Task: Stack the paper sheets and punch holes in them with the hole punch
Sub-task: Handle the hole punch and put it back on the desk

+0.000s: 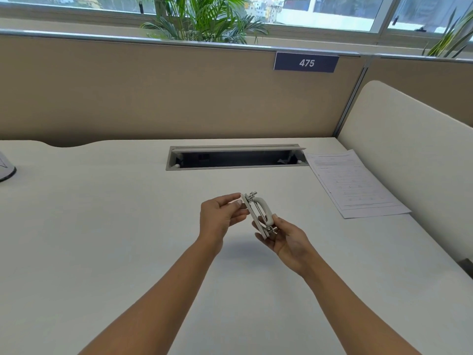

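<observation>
A small white hole punch with metal pins is held tilted on its side above the middle of the white desk. My left hand pinches its upper end with fingers and thumb. My right hand cradles its lower end, fingers curled round the base and handle. The printed paper sheets lie in a loose pile at the desk's far right, apart from both hands.
An open cable tray slot is cut into the desk at the back. A beige partition with a "475" sign stands behind. A cream side panel borders the right. A white object sits at the left edge.
</observation>
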Demonstrator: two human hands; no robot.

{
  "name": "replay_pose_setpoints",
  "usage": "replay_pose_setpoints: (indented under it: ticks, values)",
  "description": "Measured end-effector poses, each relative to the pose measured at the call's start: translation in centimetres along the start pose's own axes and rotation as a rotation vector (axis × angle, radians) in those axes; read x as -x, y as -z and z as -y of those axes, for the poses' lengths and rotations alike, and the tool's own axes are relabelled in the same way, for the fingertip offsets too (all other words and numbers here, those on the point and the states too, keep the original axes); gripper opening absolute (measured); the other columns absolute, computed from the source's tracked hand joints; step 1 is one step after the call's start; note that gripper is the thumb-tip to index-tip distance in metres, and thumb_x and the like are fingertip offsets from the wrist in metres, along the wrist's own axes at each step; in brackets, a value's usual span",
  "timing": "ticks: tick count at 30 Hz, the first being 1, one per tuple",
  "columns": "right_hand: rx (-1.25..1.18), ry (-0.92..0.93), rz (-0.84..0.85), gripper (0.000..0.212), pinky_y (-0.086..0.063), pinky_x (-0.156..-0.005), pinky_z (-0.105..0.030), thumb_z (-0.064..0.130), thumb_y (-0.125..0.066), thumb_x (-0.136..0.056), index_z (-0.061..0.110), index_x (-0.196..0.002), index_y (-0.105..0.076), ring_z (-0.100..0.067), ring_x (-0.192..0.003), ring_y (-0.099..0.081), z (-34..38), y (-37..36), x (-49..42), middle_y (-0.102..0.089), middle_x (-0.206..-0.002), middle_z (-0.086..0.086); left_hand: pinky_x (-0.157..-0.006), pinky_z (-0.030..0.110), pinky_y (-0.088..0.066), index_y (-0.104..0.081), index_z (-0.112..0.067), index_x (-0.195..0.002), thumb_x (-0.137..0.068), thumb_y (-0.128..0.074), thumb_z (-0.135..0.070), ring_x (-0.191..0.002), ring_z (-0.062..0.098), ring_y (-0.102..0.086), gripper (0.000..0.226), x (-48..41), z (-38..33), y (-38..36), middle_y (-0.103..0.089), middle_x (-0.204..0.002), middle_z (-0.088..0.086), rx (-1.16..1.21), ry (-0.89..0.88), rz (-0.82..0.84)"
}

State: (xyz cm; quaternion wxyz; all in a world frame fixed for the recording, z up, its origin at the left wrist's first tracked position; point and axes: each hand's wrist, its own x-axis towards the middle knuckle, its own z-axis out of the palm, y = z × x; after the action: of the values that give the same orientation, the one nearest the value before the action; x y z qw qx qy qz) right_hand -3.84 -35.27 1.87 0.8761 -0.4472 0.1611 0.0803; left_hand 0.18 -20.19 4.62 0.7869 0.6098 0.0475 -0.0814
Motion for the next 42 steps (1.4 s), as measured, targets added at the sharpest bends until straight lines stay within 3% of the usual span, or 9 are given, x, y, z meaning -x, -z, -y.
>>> replay_pose_setpoints:
  ticks: [4,10,13,17,20,23,25,36,42]
  values:
    - [0.001,-0.015,0.008,0.028,-0.058,-0.074,-0.032,0.017,-0.041,-0.097,-0.001,-0.086,-0.059,-0.029,-0.089,-0.060,0.1,0.0,0.2,-0.069,-0.083,-0.011,-0.058,0.017,-0.056,-0.067,-0.004,-0.104,-0.086,-0.059,-0.002,-0.068,0.014,-0.073,0.020,0.1,0.1,0.1,-0.074,-0.069,0.000,0.001,-0.003,0.005]
    - [0.028,-0.020,0.022,0.027,-0.057,-0.077,-0.033,0.017,-0.042,-0.097,-0.001,-0.088,-0.060,-0.029,-0.091,-0.058,0.0,0.2,0.1,-0.065,-0.092,-0.013,-0.059,0.019,-0.056,-0.069,-0.007,-0.099,-0.087,-0.060,-0.008,-0.069,0.016,-0.073,0.016,-0.1,0.4,0.2,-0.074,-0.072,0.002,-0.006,-0.014,-0.026]
    - [0.116,0.078,0.009,0.024,-0.051,-0.077,-0.029,0.017,-0.043,-0.096,0.006,-0.083,-0.060,-0.021,-0.080,-0.057,-0.2,0.4,-0.1,-0.062,-0.088,-0.009,-0.061,0.020,-0.057,-0.069,-0.006,-0.100,-0.084,-0.064,-0.014,-0.070,0.018,-0.072,0.018,-0.3,0.6,0.3,-0.074,-0.078,0.007,-0.019,-0.016,-0.051]
    - [0.659,0.439,-0.204,0.011,-0.048,-0.068,-0.016,0.014,-0.051,-0.093,0.009,-0.091,-0.060,-0.015,-0.077,-0.053,-0.3,0.5,-0.5,-0.061,-0.087,-0.005,-0.085,0.029,-0.054,-0.065,-0.008,-0.111,-0.086,-0.062,-0.014,-0.091,0.019,-0.067,0.026,-0.9,1.5,0.9,-0.071,-0.101,0.011,-0.217,-0.042,-0.151]
    - [1.172,0.695,-0.291,0.010,-0.050,-0.073,-0.030,0.007,-0.052,-0.090,0.003,-0.091,-0.061,-0.019,-0.090,-0.057,-0.8,1.1,-0.7,-0.063,-0.102,-0.007,-0.093,0.023,-0.042,-0.060,-0.012,-0.120,-0.089,-0.057,-0.016,-0.107,0.014,-0.059,0.032,-0.9,2.7,1.9,-0.064,-0.120,0.005,-0.444,-0.096,-0.205]
    - [1.362,0.783,-0.234,0.011,-0.046,-0.084,-0.029,0.005,-0.051,-0.090,0.000,-0.091,-0.061,-0.021,-0.120,-0.052,-1.8,1.7,-0.6,-0.063,-0.113,-0.011,-0.093,0.020,-0.038,-0.057,-0.010,-0.123,-0.089,-0.056,-0.012,-0.116,0.018,-0.057,0.035,-0.9,3.8,3.1,-0.061,-0.126,0.007,-0.506,-0.092,-0.210]
    - [1.425,0.757,-0.180,0.013,-0.046,-0.091,-0.030,0.007,-0.051,-0.091,0.000,-0.094,-0.061,-0.021,-0.127,-0.047,-2.5,2.3,-0.8,-0.062,-0.117,-0.010,-0.093,0.020,-0.037,-0.057,-0.008,-0.123,-0.089,-0.056,-0.011,-0.116,0.019,-0.057,0.035,-0.9,4.3,3.9,-0.061,-0.127,0.009,-0.528,-0.083,-0.218]
    - [1.448,0.763,-0.136,0.012,-0.041,-0.092,-0.021,0.005,-0.052,-0.091,0.001,-0.094,-0.063,-0.017,-0.129,-0.045,-3.7,2.8,-0.8,-0.063,-0.116,-0.008,-0.096,0.019,-0.037,-0.056,-0.006,-0.123,-0.090,-0.053,-0.007,-0.115,0.020,-0.057,0.034,-1.2,5.5,5.9,-0.061,-0.126,0.011,-0.549,-0.119,-0.234]
    - [0.917,0.616,-0.509,0.012,-0.040,-0.067,-0.021,0.011,-0.054,-0.090,0.006,-0.098,-0.062,-0.018,-0.083,-0.055,-0.8,3.3,-1.8,-0.064,-0.098,-0.011,-0.100,0.023,-0.036,-0.057,-0.009,-0.124,-0.090,-0.050,-0.005,-0.121,0.023,-0.053,0.034,-1.2,6.1,6.8,-0.059,-0.129,0.009,-0.711,-0.210,-0.240]
